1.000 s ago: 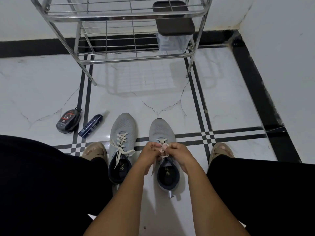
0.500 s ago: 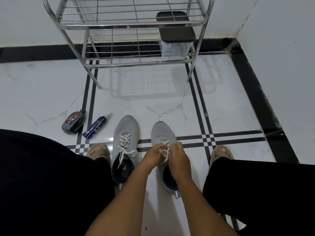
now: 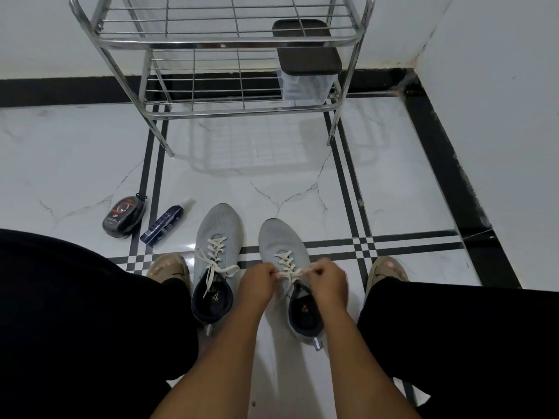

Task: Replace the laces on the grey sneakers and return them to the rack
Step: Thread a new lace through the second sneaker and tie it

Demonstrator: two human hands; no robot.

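Observation:
Two grey sneakers stand side by side on the tiled floor, toes pointing away from me. The left sneaker (image 3: 218, 234) has cream laces (image 3: 215, 259) threaded, with loose ends trailing over its dark opening. Over the right sneaker (image 3: 279, 240), my left hand (image 3: 257, 284) and my right hand (image 3: 327, 282) each pinch an end of its cream lace (image 3: 288, 264), drawn out to either side across the tongue. The metal shoe rack (image 3: 230, 43) stands further back against the wall.
A round black shoe-polish case (image 3: 122, 217) and a dark blue spray bottle (image 3: 163, 224) lie on the floor to the left. A clear container with a dark lid (image 3: 305, 65) sits on the rack's lower shelf. My feet in tan sandals (image 3: 169, 269) flank the sneakers.
My hands have moved apart from being bunched together over the right sneaker, pulling the lace ends sideways. The view has shifted slightly toward the rack.

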